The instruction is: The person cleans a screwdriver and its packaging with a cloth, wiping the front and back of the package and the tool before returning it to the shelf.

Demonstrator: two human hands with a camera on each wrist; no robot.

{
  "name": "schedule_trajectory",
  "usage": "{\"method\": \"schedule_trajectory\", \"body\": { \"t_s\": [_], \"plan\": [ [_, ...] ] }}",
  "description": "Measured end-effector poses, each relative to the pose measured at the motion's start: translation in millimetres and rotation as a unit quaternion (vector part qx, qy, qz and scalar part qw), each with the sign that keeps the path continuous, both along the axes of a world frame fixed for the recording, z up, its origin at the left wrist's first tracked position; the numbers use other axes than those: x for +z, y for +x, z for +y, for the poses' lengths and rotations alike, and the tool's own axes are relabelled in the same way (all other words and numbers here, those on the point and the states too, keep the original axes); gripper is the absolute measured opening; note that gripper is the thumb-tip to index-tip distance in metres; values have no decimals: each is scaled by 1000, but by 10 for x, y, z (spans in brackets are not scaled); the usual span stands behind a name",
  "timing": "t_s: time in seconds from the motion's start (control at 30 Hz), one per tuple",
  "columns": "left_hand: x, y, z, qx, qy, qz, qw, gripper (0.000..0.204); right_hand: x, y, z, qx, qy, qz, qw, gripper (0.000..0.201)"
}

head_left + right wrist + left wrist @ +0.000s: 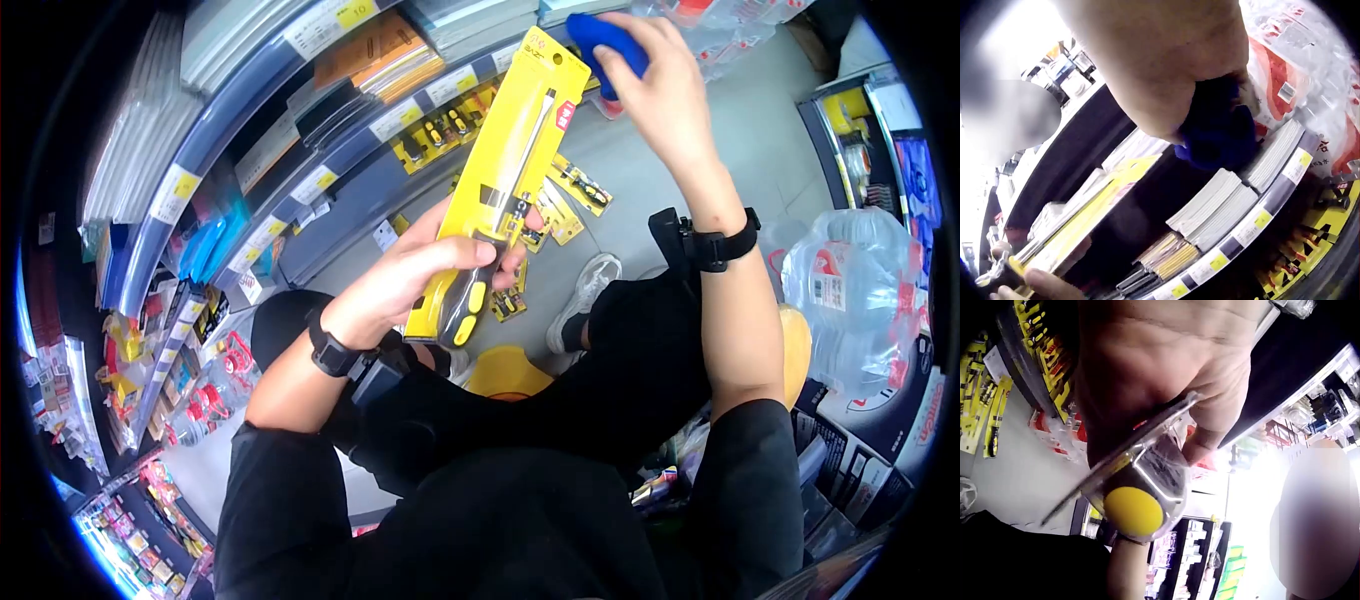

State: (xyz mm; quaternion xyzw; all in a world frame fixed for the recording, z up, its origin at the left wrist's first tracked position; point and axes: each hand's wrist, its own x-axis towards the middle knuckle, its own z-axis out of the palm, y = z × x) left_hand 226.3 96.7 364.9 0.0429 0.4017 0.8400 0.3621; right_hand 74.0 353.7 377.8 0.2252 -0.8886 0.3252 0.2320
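Observation:
My left hand [415, 265] grips a packaged screwdriver [490, 220] on a yellow card, thumb across the clear blister near the black and yellow handle. The card tilts, its hanging hole at the upper right. In the left wrist view the yellow handle end [1133, 511] shows below the palm. My right hand [665, 95] holds a bunched blue cloth [608, 55] just beyond the card's top end. From the right wrist view, the cloth [1219, 128] sits under the curled fingers, apart from the card [1094, 203].
Shelves with price labels [395, 120] run along the left and front, holding stacked paper goods and carded tools [440, 130]. Several carded tools [565, 205] lie on the grey floor. Bottled water packs [850, 290] stand at right. A yellow stool [505, 372] shows between the legs.

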Motion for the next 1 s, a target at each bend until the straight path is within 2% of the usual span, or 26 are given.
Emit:
{"method": "schedule_trajectory", "body": {
  "t_s": [0.03,0.13,0.17,0.27,0.33,0.4,0.5,0.63,0.73,0.77,0.87,0.97,1.0],
  "plan": [
    [59,27,36,27,14,-4,1000,60,18,-51,55,0,-18,18,1000,34],
    [102,9,30,33,1,-13,999,62,126,51,41,38,-206,-153,966,34],
    [140,26,94,76,12,-9,997,62,90,41,87,68,-235,-186,952,35],
    [137,-16,36,17,-30,28,999,62,46,34,75,177,-80,-69,978,29],
    [137,-14,26,-19,-47,15,999,73,-42,58,39,223,-88,-91,966,33],
    [127,5,28,-31,-59,13,998,80,-17,112,9,257,-148,-212,931,34],
    [95,39,27,-15,-70,26,997,84,46,175,10,262,-129,-249,923,32],
    [55,81,5,-21,-68,10,997,84,17,213,-43,263,-113,-220,932,32],
    [95,94,10,-31,-47,7,998,71,-37,214,-128,253,-126,-123,951,29],
    [107,92,16,-34,-38,11,999,65,-21,225,-136,236,-109,-124,958,31],
    [98,116,39,-44,-48,10,998,65,0,257,-157,182,-63,-105,976,31],
    [16,130,67,-47,-137,86,986,68,-99,244,-213,137,-65,-61,986,28],
    [13,126,73,-53,-135,79,986,69,-113,245,-210,114,-69,-64,989,29]
  ]
}}
